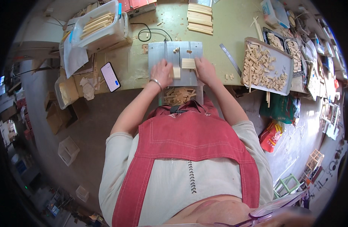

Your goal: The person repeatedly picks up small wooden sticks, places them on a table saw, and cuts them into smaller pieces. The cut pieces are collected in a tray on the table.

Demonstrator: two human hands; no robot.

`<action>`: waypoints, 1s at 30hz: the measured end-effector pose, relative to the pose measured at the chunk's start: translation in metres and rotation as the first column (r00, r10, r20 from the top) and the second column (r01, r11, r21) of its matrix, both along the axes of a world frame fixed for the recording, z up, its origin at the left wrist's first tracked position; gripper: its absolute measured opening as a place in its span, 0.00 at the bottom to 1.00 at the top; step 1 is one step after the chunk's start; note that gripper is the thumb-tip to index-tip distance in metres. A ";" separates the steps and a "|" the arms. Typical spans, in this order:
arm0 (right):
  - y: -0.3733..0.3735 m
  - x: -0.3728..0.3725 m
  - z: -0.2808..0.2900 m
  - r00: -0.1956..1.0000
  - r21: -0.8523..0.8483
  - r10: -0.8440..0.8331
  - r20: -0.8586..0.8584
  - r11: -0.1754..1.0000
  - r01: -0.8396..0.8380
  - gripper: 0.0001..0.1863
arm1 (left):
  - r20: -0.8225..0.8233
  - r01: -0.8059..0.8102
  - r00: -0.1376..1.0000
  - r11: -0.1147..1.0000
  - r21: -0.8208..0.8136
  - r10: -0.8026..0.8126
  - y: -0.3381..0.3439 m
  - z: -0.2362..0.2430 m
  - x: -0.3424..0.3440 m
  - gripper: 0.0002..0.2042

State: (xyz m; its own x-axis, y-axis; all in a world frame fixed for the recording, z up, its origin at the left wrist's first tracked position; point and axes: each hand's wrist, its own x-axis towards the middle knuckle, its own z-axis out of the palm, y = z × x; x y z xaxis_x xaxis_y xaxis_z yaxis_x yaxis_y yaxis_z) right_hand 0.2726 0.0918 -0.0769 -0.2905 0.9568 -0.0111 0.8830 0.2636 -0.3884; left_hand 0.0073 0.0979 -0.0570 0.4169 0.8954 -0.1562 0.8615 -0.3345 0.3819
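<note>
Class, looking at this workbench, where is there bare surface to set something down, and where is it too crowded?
Bare green bench lies between the stacked wood strips and the tray of wood pieces. More lies between the phone and the grey saw table. The bench's right end is crowded.

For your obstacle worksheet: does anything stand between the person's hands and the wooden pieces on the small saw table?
Nothing visible: the left hand rests on one wooden piece, and the right hand touches the other wooden block.
</note>
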 end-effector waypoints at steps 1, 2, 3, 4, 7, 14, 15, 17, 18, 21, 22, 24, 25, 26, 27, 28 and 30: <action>-0.012 0.001 0.001 1.000 -0.014 0.002 0.014 1.000 -0.001 0.17 | -0.015 0.062 0.998 0.998 0.001 -0.062 -0.016 0.012 -0.002 0.21; -0.024 0.000 0.002 1.000 -0.030 0.005 0.029 1.000 -0.004 0.18 | -0.030 0.122 0.992 0.993 -0.001 -0.122 -0.029 0.021 -0.003 0.22; -0.035 -0.004 0.004 1.000 -0.048 0.010 0.016 0.999 -0.009 0.18 | 0.037 0.092 0.995 0.996 -0.003 -0.092 -0.038 0.025 -0.004 0.22; -0.047 -0.011 0.007 1.000 -0.066 0.014 0.003 0.998 -0.014 0.18 | 0.104 0.062 0.993 0.998 -0.007 -0.061 -0.046 0.028 -0.004 0.22; -0.065 -0.035 0.001 0.999 -0.049 0.040 -0.013 0.998 -0.041 0.19 | 0.169 -0.052 0.984 0.998 0.018 0.049 -0.050 0.018 -0.004 0.24; -0.065 -0.061 -0.011 0.980 -0.038 0.007 -0.198 0.999 -0.014 0.24 | 0.113 -0.078 0.991 0.995 0.058 0.071 -0.040 -0.001 -0.001 0.24; -0.067 -0.054 -0.010 0.961 -0.048 -0.016 -0.277 0.999 0.003 0.25 | 0.125 -0.074 0.990 0.995 0.068 0.065 -0.041 0.000 -0.002 0.24; -0.066 -0.045 -0.009 0.942 -0.086 -0.037 -0.333 0.996 0.009 0.24 | 0.137 -0.068 0.989 0.994 0.083 0.057 -0.041 0.000 -0.002 0.23; -0.064 -0.042 -0.004 0.949 -0.115 -0.037 -0.313 0.993 0.001 0.24 | 0.137 -0.065 0.989 0.994 0.085 0.053 -0.041 -0.001 -0.002 0.23; -0.057 -0.038 -0.007 0.956 -0.093 0.000 -0.294 0.995 -0.029 0.24 | 0.128 -0.066 0.990 0.995 0.072 0.057 -0.035 -0.001 -0.001 0.22; -0.053 -0.037 -0.009 0.956 -0.067 0.018 -0.294 0.997 -0.039 0.24 | 0.124 -0.068 0.991 0.996 0.065 0.060 -0.031 -0.001 -0.001 0.22; -0.045 -0.035 -0.011 0.960 -0.096 0.015 -0.280 0.994 -0.043 0.26 | 0.110 -0.072 0.992 0.996 0.060 0.066 -0.024 -0.001 0.001 0.22; -0.040 -0.034 -0.010 0.962 -0.110 0.015 -0.273 0.993 -0.046 0.28 | 0.102 -0.076 0.992 0.996 0.056 0.070 -0.020 -0.002 0.001 0.22; -0.036 -0.034 -0.010 0.962 -0.117 0.007 -0.273 0.992 -0.040 0.27 | 0.102 -0.082 0.992 0.995 0.058 0.075 -0.015 -0.004 0.002 0.22; -0.031 -0.034 -0.010 0.962 -0.123 0.000 -0.272 0.992 -0.034 0.27 | 0.103 -0.089 0.991 0.994 0.059 0.082 -0.010 -0.006 0.002 0.23; -0.027 -0.035 -0.009 0.963 -0.130 -0.007 -0.271 0.991 -0.029 0.27 | 0.104 -0.096 0.991 0.994 0.060 0.089 -0.006 -0.007 0.003 0.23; -0.019 -0.034 -0.008 0.964 -0.093 0.013 -0.266 0.995 -0.039 0.26 | 0.115 -0.085 0.990 0.994 0.062 0.078 0.003 -0.009 0.002 0.23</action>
